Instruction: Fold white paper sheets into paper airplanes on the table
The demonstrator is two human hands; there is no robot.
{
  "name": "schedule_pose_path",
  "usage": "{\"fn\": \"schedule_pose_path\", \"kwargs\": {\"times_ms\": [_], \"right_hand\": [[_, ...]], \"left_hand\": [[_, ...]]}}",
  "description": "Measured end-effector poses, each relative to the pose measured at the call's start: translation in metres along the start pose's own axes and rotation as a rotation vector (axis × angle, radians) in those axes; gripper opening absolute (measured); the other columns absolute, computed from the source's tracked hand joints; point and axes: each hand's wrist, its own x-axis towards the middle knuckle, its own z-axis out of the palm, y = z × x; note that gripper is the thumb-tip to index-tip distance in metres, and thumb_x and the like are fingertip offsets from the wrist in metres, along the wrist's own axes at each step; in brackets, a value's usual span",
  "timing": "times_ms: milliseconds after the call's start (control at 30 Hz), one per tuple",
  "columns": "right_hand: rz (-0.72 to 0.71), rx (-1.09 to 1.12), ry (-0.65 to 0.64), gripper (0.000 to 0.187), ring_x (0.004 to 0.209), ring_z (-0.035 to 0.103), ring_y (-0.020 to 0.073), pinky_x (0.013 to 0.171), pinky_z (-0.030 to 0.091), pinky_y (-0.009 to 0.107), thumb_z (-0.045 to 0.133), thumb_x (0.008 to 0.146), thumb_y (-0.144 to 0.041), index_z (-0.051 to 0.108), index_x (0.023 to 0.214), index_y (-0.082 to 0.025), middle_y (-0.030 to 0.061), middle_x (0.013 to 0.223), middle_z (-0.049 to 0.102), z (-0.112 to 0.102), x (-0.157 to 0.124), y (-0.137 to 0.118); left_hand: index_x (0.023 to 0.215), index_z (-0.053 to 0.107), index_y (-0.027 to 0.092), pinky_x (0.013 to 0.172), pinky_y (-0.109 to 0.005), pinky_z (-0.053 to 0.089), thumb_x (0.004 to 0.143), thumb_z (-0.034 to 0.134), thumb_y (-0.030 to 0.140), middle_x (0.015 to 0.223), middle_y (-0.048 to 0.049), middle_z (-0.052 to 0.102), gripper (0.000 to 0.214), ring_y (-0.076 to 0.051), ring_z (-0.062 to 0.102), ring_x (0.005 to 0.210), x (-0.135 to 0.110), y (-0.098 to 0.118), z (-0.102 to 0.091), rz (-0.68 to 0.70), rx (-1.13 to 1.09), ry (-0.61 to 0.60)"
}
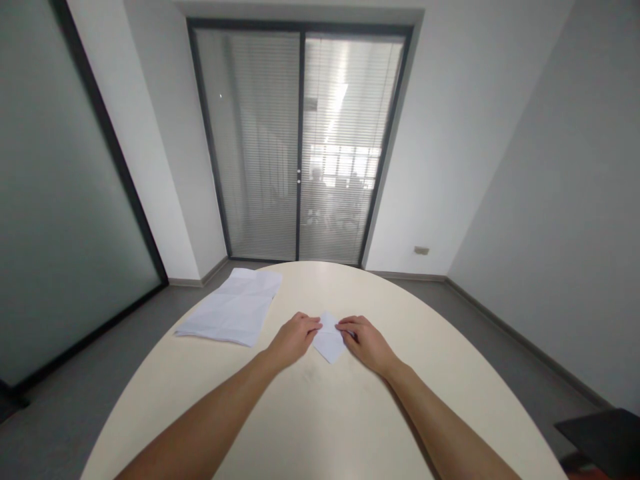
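Note:
A small folded piece of white paper (330, 341) lies on the table between my two hands, one corner pointing toward me. My left hand (296, 338) grips its left edge, fingers pressed together near the upper left side. On the opposite side, my right hand (367, 341) has thumb and fingers closed at the paper's right edge. A faint crease runs across the paper. The undersides of the fingers are hidden.
Larger creased white sheets (235, 307) lie at the table's left far edge. The round cream table (310, 427) reaches toward a glass door with blinds (300, 147). A dark object (603, 433) stands beyond the table at lower right.

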Motion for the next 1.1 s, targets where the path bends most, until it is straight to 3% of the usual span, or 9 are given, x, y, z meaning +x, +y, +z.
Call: {"fn": "schedule_pose_path", "kwargs": {"times_ms": [167, 300, 400, 933, 1100], "right_hand": [[-0.010, -0.033, -0.007, 0.030, 0.106, 0.062, 0.0254, 0.097, 0.049, 0.043, 0.051, 0.094, -0.025, 0.075, 0.112, -0.022, 0.0100, 0.114, 0.071, -0.0022, -0.0009, -0.0022], [-0.115, -0.103, -0.027, 0.042, 0.122, 0.056, 0.0288, 0.106, 0.043, 0.048, 0.059, 0.091, -0.032, 0.064, 0.131, -0.022, 0.0125, 0.136, 0.060, -0.0058, -0.0025, -0.0062], [-0.150, -0.117, -0.086, 0.042, 0.126, 0.054, 0.0286, 0.110, 0.039, 0.050, 0.058, 0.092, -0.035, 0.063, 0.132, -0.022, 0.0124, 0.138, 0.060, -0.0057, -0.0026, -0.0062], [0.130, -0.243, 0.025, 0.033, 0.114, 0.059, 0.0256, 0.101, 0.044, 0.038, 0.050, 0.094, -0.030, 0.075, 0.114, -0.022, 0.0101, 0.119, 0.070, -0.0058, -0.0016, -0.0054], [0.125, -0.227, 0.036, 0.033, 0.113, 0.059, 0.0256, 0.101, 0.045, 0.039, 0.049, 0.095, -0.031, 0.075, 0.114, -0.021, 0.0110, 0.118, 0.070, -0.0049, -0.0014, -0.0025]], "left_hand": [[0.116, 0.072, 0.023, 0.097, -0.038, 0.049, 0.095, 0.052, 0.021, 0.125, -0.0037, 0.069, 0.029, -0.022, 0.058, 0.109, -0.0010, 0.0016, -0.0011, 0.006, 0.023, 0.003], [0.122, 0.069, 0.023, 0.102, -0.041, 0.046, 0.095, 0.054, 0.028, 0.132, -0.0054, 0.065, 0.032, -0.024, 0.056, 0.113, -0.0027, 0.0045, -0.0030, 0.063, 0.072, -0.011], [0.123, 0.069, 0.023, 0.103, -0.042, 0.045, 0.095, 0.053, 0.028, 0.133, -0.0059, 0.064, 0.032, -0.024, 0.056, 0.114, -0.0031, 0.0059, -0.0040, 0.090, 0.088, -0.026], [0.118, 0.072, 0.025, 0.100, -0.041, 0.048, 0.093, 0.053, 0.021, 0.126, -0.0045, 0.068, 0.031, -0.024, 0.056, 0.113, -0.0032, 0.0030, -0.0010, 0.029, 0.145, 0.014], [0.116, 0.073, 0.025, 0.100, -0.042, 0.047, 0.094, 0.054, 0.022, 0.123, -0.0044, 0.069, 0.029, -0.024, 0.056, 0.113, -0.0025, 0.0024, -0.0019, -0.002, 0.119, 0.021]]}}
